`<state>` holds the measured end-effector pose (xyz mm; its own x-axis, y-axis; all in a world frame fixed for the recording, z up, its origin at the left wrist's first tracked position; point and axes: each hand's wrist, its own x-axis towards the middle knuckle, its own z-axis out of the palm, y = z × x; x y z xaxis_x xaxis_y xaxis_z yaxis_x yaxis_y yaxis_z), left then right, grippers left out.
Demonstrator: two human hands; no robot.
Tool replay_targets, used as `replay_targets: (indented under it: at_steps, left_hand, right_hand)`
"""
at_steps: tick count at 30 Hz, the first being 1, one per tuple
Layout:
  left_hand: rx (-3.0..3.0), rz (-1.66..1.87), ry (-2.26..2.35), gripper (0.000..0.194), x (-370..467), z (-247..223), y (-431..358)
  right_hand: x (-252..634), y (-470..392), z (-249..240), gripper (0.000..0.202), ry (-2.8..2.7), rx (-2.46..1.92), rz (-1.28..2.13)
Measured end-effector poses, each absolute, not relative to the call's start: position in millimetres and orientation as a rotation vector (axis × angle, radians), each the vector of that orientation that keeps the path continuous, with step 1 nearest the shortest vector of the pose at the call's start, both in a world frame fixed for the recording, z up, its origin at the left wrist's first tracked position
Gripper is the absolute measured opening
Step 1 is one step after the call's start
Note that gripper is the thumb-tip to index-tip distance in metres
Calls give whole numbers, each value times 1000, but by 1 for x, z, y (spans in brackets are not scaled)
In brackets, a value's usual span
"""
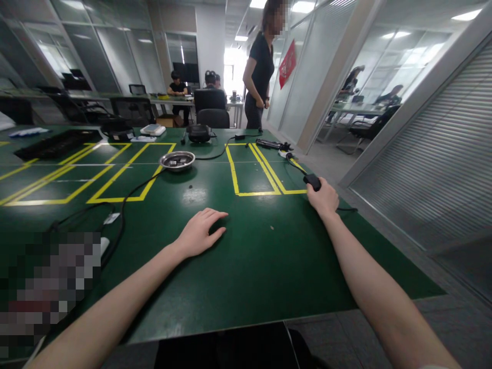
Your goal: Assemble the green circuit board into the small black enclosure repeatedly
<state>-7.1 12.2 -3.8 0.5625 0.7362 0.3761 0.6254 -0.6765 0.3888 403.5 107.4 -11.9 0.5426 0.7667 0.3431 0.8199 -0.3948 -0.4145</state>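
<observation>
My left hand (202, 231) rests on the green tabletop (246, 277) with its fingers stretched out and thumb apart, holding nothing. Over by the table's right side, my right hand (325, 197) is closed around a small black power adapter (312, 181). A black cable (298, 165) runs from the adapter toward the far right corner, and another length of cord (348, 209) shows below the hand. Beyond my left hand stands a round metal dish (177, 161) with small metal pieces inside, too small to name.
Yellow tape outlines (257, 193) mark the table. A folded black tripod (273, 145) lies at the far right, and a black case-like object (199, 133) sits at the back. A cable (123, 210) crosses the left side beside a blurred-out area. A person (261, 66) stands beyond the table.
</observation>
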Motion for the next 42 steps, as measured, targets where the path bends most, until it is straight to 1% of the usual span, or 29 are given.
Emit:
replay_targets:
  at_steps: [6, 11, 20, 27, 32, 38, 42]
  left_hand:
    - [2587, 775, 1127, 29, -8, -5, 13]
    - [2585, 759, 1080, 22, -8, -7, 15]
    - [2590, 763, 1023, 19, -8, -7, 15]
    - [2603, 770, 1001, 17, -8, -8, 16]
    - [2616, 776, 991, 17, -8, -10, 17]
    - [2613, 762, 996, 17, -8, -11, 18]
    - [2616, 766, 983, 17, -9, -9, 17]
  right_hand:
    - [406, 109, -18, 46, -1248, -2275, -94]
    - [407, 111, -19, 46, -1222, -2275, -87]
    - [418, 116, -19, 52, -1083, -2253, -50]
    - [426, 120, -24, 45, -1081, -2203, 14]
    - [429, 122, -27, 44, -1105, -2104, -28]
    - [427, 121, -28, 31, -1150, -2019, -100]
    - [425, 121, -28, 34, -1231, -2067, -130]
